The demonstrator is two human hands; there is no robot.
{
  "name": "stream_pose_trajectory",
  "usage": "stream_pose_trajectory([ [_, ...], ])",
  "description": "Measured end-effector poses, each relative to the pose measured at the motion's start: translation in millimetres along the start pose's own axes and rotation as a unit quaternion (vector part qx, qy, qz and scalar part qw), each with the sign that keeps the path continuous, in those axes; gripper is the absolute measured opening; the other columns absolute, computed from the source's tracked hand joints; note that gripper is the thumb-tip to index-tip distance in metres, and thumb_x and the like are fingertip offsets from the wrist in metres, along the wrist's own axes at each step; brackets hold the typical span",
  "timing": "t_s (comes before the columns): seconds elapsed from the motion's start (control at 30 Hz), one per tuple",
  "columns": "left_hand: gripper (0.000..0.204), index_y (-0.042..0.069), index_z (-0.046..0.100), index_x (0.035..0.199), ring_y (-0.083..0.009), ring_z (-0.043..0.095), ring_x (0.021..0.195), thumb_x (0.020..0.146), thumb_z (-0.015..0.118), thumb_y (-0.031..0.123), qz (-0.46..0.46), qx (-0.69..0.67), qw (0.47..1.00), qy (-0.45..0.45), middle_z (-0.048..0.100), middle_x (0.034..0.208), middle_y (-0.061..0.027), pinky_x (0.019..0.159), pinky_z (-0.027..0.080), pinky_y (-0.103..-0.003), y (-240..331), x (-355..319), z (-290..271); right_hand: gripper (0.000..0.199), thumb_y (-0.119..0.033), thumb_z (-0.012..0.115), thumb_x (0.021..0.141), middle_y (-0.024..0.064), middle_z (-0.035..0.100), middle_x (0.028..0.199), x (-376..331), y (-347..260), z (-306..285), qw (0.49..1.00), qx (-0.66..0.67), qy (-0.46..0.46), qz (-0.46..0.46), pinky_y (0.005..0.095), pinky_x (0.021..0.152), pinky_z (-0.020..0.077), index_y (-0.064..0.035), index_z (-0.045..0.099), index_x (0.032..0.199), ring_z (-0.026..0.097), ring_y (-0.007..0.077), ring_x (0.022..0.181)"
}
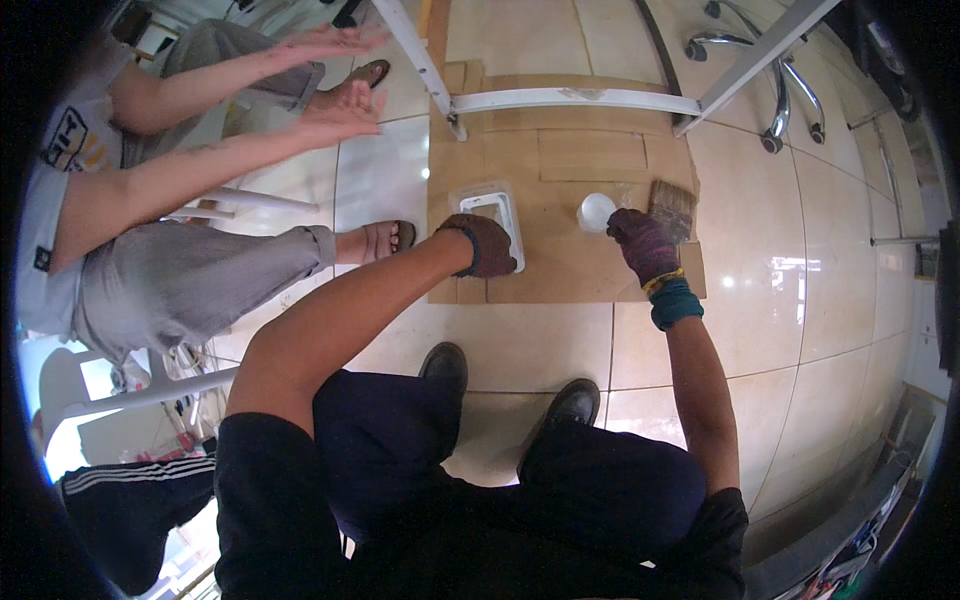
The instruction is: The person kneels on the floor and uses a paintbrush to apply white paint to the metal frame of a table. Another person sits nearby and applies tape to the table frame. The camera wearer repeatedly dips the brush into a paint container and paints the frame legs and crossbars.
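Note:
My left hand [482, 246], in a dark brown knitted glove, is curled over the near side of a white rectangular plastic tub [514, 222]. Its fingertips are hidden, so what they grip cannot be made out. Over to the right, my right hand [643, 245] wears a dark purplish glove with a yellow and teal cuff. Its fingers pinch together at the edge of a small round white cup [596, 212]. Just beyond that hand is a wide paintbrush [672, 206] with greyish bristles; its handle does not show. Brown cardboard [560, 275] lies beneath all of these.
A white metal frame [575, 99] stands over the cardboard's far part. Another person's hands [350, 110] are held out at the left, their sandalled foot [388, 238] near the cardboard. Chrome chair legs [785, 85] stand at far right on tiled floor [760, 260].

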State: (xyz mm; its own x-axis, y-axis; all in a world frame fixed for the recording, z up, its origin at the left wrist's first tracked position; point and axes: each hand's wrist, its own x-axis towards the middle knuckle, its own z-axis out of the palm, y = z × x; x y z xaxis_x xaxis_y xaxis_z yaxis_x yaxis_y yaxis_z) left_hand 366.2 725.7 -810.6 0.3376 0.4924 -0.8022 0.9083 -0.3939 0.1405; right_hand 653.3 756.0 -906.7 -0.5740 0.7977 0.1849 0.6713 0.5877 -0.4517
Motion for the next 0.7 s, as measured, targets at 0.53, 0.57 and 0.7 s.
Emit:
stream_pose_trajectory([
  [0.53, 0.047, 0.004, 0.068, 0.091, -0.0304, 0.064, 0.085, 0.082, 0.04, 0.04, -0.06, -0.009, 0.997, 0.046, 0.067, 0.089, -0.0163, 0.077, 0.049, -0.045, -21.1, -35.3, -25.1, 0.014, -0.018, 0.059, 0.078, 0.011, 0.063, 0.085, -22.2, -9.3, 21.3, 0.998, -0.031, -0.052, 0.001, 0.0424, 0.069, 0.0485, -0.0104, 0.062, 0.089, 0.06, 0.0313, 0.08],
  [0.57, 0.046, 0.004, 0.068, 0.092, -0.03, 0.065, 0.086, 0.082, 0.041, 0.039, -0.044, 0.001, 0.998, 0.052, 0.067, 0.09, -0.016, 0.077, 0.049, -0.045, -22.6, -35.4, -23.5, 0.015, -0.017, 0.061, 0.076, 0.0109, 0.063, 0.086, -21.2, -10.7, 20.1, 0.998, -0.024, -0.059, 0.016, 0.0417, 0.071, 0.0482, -0.0097, 0.062, 0.089, 0.06, 0.0311, 0.082],
  [0.7, 0.043, 0.004, 0.069, 0.093, -0.0293, 0.065, 0.088, 0.08, 0.041, 0.036, -0.056, -0.007, 0.996, 0.066, 0.067, 0.092, -0.0148, 0.076, 0.05, -0.046, -20.4, -20.3, -17.1, 0.018, -0.017, 0.064, 0.075, 0.0107, 0.064, 0.088, -19.0, -14.9, 11.0, 0.996, -0.004, -0.075, 0.046, 0.041, 0.072, 0.0481, -0.0091, 0.062, 0.09, 0.06, 0.0307, 0.083],
])
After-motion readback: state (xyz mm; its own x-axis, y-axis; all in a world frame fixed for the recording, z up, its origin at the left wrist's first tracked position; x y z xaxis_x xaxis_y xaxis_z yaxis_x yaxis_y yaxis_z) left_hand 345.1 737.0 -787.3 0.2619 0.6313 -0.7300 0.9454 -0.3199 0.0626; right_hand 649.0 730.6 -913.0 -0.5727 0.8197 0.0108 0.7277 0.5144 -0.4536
